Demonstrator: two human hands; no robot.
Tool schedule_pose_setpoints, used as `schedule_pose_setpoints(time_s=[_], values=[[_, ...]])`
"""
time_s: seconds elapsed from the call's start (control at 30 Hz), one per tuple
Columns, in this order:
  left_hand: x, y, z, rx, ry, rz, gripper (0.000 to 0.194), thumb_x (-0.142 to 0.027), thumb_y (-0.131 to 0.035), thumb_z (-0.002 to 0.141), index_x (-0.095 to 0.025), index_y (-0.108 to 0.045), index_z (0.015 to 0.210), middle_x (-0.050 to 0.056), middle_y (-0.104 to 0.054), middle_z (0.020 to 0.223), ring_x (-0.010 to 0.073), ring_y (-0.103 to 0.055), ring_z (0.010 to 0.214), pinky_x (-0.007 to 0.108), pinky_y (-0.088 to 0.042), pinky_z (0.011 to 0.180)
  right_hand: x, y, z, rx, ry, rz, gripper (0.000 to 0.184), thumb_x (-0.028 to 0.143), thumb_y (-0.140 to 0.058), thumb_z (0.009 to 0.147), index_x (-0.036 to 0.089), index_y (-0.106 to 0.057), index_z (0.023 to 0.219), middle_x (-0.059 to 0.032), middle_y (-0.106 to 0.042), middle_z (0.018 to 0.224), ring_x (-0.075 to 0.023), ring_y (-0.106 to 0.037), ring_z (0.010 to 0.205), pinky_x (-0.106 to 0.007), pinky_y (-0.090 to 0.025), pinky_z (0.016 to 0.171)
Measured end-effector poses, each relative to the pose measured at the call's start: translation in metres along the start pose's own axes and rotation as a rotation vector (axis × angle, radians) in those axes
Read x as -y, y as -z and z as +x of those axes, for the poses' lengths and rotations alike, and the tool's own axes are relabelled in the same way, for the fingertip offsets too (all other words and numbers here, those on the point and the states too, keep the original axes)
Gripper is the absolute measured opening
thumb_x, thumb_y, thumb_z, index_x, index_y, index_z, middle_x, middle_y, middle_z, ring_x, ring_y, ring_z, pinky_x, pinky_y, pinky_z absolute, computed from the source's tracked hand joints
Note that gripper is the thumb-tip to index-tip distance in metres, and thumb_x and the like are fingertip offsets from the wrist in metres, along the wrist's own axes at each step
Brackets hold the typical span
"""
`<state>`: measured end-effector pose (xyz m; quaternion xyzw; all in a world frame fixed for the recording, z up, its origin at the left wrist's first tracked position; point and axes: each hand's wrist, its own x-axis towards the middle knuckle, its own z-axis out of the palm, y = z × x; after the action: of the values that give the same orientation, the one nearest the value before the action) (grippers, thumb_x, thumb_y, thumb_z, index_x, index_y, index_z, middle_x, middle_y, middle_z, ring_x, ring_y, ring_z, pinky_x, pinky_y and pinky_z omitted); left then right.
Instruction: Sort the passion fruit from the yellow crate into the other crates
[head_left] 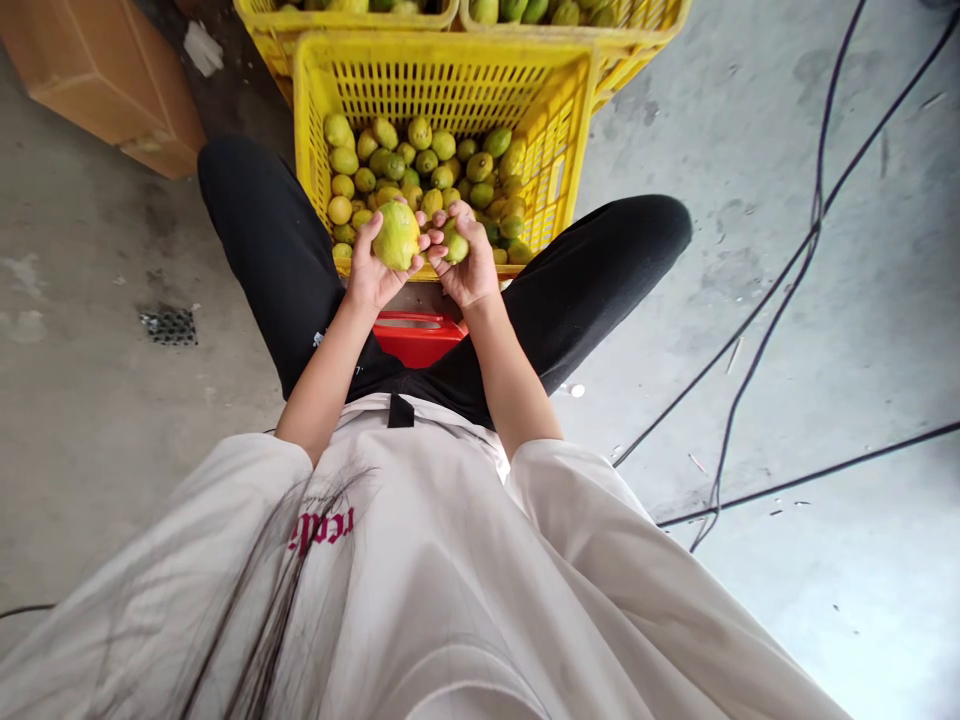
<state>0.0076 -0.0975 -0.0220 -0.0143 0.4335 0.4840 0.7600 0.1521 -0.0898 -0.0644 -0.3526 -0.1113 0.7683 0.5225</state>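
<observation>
In my left hand [369, 268] rests a large yellow-green lemon [397, 237], its fingers curled round the fruit from the side and below. My right hand [472, 262] is closed round a smaller green lemon [454, 243], thumb on top. Both hands are close together, fingertips nearly meeting, above the near rim of a yellow plastic crate [559, 165]. Many yellow and green lemons [426, 163] lie loose inside that crate, and my hands hide some of the nearest ones.
More yellow crates [637, 40] of green fruit stand behind. A cardboard box [105, 80] is at the upper left. Between my legs is a red plastic piece [420, 340]. Black cables [814, 235] cross the concrete floor at right, and a dark grate [169, 327] lies at left.
</observation>
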Motion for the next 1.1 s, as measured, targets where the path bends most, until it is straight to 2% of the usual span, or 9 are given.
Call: schedule_pose_setpoints(time_s=[0.17, 0.3, 0.4, 0.57, 0.67, 0.77, 0.9, 1.0, 1.1], values=[[-0.001, -0.001, 0.001, -0.008, -0.020, -0.038, 0.046, -0.054, -0.042, 0.114, -0.030, -0.066, 0.145, 0.009, -0.077, 0.134, 0.0314, -0.068, 0.142, 0.040, -0.068, 0.101, 0.001, 0.000, 0.002, -0.006, 0.025, 0.007, 0.029, 0.047, -0.084, 0.078, 0.036, -0.060, 0.091, 0.0054, -0.071, 0.093, -0.0203, -0.068, 0.100, -0.031, -0.064, 0.072], [-0.004, -0.005, -0.004, 0.078, -0.048, -0.077, 0.055, -0.052, -0.029, 0.116, -0.026, -0.064, 0.150, 0.010, -0.076, 0.139, 0.0317, -0.065, 0.147, 0.040, -0.067, 0.103, 0.007, 0.003, 0.004, 0.030, 0.014, 0.105, 0.032, 0.051, -0.076, 0.069, 0.036, -0.067, 0.096, 0.0042, -0.078, 0.098, -0.0254, -0.066, 0.113, -0.040, -0.062, 0.089], [-0.006, -0.006, -0.004, 0.051, -0.068, -0.097, 0.058, -0.046, -0.021, 0.117, -0.028, -0.058, 0.158, 0.010, -0.073, 0.149, 0.0311, -0.061, 0.152, 0.044, -0.064, 0.109, 0.012, 0.007, 0.008, 0.064, 0.012, 0.167, 0.039, 0.047, -0.067, 0.068, 0.035, -0.072, 0.105, 0.0033, -0.081, 0.106, -0.0261, -0.061, 0.124, -0.044, -0.058, 0.099], [-0.008, -0.004, 0.001, -0.029, -0.038, -0.060, 0.056, -0.058, -0.033, 0.115, -0.035, -0.058, 0.159, 0.007, -0.074, 0.149, 0.0310, -0.061, 0.152, 0.041, -0.065, 0.108, 0.011, 0.000, 0.004, 0.082, -0.107, 0.143, 0.036, 0.062, -0.068, 0.076, 0.038, -0.070, 0.103, 0.0014, -0.078, 0.097, -0.0256, -0.059, 0.134, -0.043, -0.056, 0.102], [-0.006, -0.003, 0.001, -0.030, 0.004, -0.030, 0.054, -0.063, -0.039, 0.113, -0.037, -0.063, 0.154, 0.007, -0.077, 0.141, 0.0293, -0.068, 0.144, 0.036, -0.069, 0.100, 0.006, -0.010, -0.004, 0.044, -0.100, 0.050, 0.037, 0.059, -0.077, 0.075, 0.038, -0.068, 0.105, 0.0038, -0.077, 0.100, -0.0245, -0.065, 0.123, -0.040, -0.060, 0.093], [-0.003, -0.003, -0.001, -0.023, 0.023, -0.011, 0.050, -0.058, -0.039, 0.113, -0.036, -0.066, 0.148, 0.007, -0.080, 0.134, 0.0268, -0.072, 0.137, 0.031, -0.070, 0.092, 0.002, -0.015, -0.008, 0.006, -0.056, -0.008, 0.035, 0.054, -0.081, 0.073, 0.038, -0.066, 0.100, 0.0054, -0.075, 0.100, -0.0225, -0.067, 0.114, -0.036, -0.062, 0.086], [0.000, -0.002, 0.002, -0.018, 0.009, 0.019, 0.046, -0.055, -0.041, 0.113, -0.034, -0.067, 0.145, 0.006, -0.079, 0.134, 0.0274, -0.074, 0.133, 0.032, -0.070, 0.092, 0.001, -0.010, -0.003, -0.007, -0.057, 0.027, 0.026, 0.060, -0.067, 0.091, 0.036, -0.062, 0.099, 0.0051, -0.072, 0.091, -0.0202, -0.064, 0.115, -0.037, -0.059, 0.093], [0.002, -0.001, 0.004, -0.011, -0.002, 0.018, 0.046, -0.055, -0.040, 0.113, -0.034, -0.069, 0.143, 0.006, -0.079, 0.134, 0.0283, -0.074, 0.135, 0.032, -0.071, 0.091, 0.000, -0.003, 0.003, 0.010, -0.057, 0.059, 0.019, 0.044, -0.067, 0.092, 0.035, -0.061, 0.107, 0.0091, -0.075, 0.094, -0.0181, -0.059, 0.101, -0.037, -0.054, 0.094], [0.001, -0.001, 0.004, -0.008, 0.008, 0.037, 0.048, -0.058, -0.037, 0.113, -0.035, -0.072, 0.136, 0.004, -0.081, 0.130, 0.0272, -0.074, 0.135, 0.029, -0.071, 0.085, 0.000, -0.001, 0.005, 0.037, -0.059, 0.050, 0.029, 0.033, -0.070, 0.082, 0.036, -0.060, 0.110, 0.0110, -0.077, 0.100, -0.0176, -0.053, 0.089, -0.036, -0.052, 0.089]])
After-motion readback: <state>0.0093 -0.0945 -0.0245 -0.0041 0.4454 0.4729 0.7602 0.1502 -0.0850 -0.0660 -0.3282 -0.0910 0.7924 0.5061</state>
